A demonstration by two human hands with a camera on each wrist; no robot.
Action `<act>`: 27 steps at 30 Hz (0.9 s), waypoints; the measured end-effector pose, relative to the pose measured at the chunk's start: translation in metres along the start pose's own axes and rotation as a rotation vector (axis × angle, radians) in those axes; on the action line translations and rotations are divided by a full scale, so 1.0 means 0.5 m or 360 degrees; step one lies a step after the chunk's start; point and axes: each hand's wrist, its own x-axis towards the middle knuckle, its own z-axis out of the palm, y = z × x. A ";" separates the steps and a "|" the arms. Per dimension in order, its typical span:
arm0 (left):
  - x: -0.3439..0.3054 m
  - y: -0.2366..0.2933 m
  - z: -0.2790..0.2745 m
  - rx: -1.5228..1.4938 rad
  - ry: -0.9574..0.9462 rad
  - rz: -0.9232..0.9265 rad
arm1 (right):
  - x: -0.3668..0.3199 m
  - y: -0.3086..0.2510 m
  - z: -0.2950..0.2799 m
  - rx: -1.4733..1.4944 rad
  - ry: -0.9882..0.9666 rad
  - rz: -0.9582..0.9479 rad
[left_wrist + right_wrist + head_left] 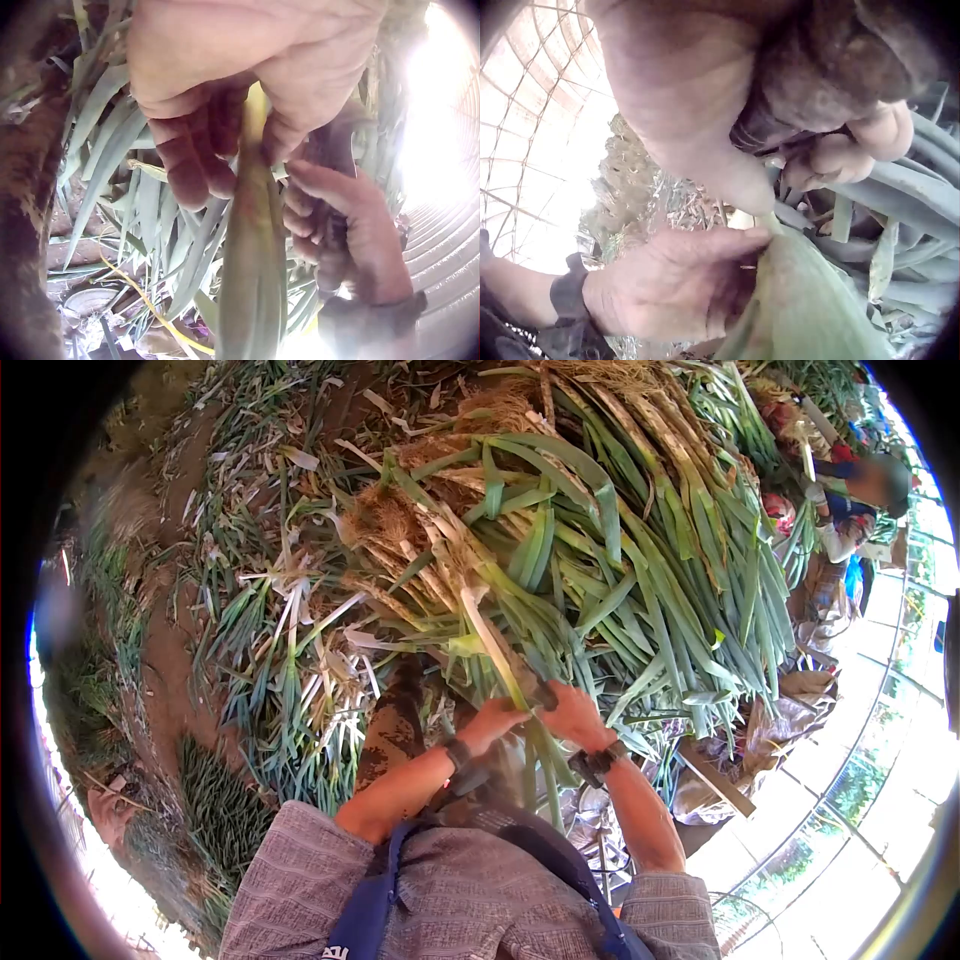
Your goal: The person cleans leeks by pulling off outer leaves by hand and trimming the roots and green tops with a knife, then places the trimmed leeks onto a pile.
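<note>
A leek stalk [488, 635] slants down between the two hands, its pale end pointing away and its green leaves [251, 262] hanging toward the body. My left hand [490, 725] pinches it between thumb and fingers; the left wrist view shows this left hand [247, 60] from close by. Beside it, my right hand [575, 718] curls its fingers round a dark object [336, 161] whose full shape I cannot tell. In the right wrist view, the thumb of my right hand [682, 97] touches the stalk next to the left hand [667, 285].
A large heap of leeks [660, 560] with roots [385, 515] lies ahead and right. Loose leaves and trimmings [290, 600] cover the ground at left. Another person [850, 510] is at the far right, near a wire-framed bright wall [870, 740]. A wooden piece [715, 780] lies right of the hands.
</note>
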 end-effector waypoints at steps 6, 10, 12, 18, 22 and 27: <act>0.007 -0.016 -0.003 0.0015 -0.0013 0.0039 | 0.072 0.002 0.014 -0.0008 -0.0051 0.0055; 0.012 -0.022 -0.008 -0.0048 -0.0022 -0.0011 | 0.097 -0.005 0.019 -0.0048 -0.0077 0.0042; 0.012 -0.029 -0.013 -0.0093 -0.0043 -0.0015 | 0.100 -0.016 0.016 -0.0043 -0.0086 0.0082; 0.018 -0.054 -0.020 -0.0060 -0.0045 -0.0052 | 0.110 -0.049 0.013 -0.0062 -0.0151 0.0209; 0.003 -0.036 -0.019 -0.0125 -0.0062 -0.0116 | 0.101 -0.045 0.015 0.0009 -0.0115 0.0204; 0.008 -0.046 -0.024 -0.0134 -0.0090 -0.0107 | 0.103 -0.022 0.032 0.0003 -0.0095 0.0186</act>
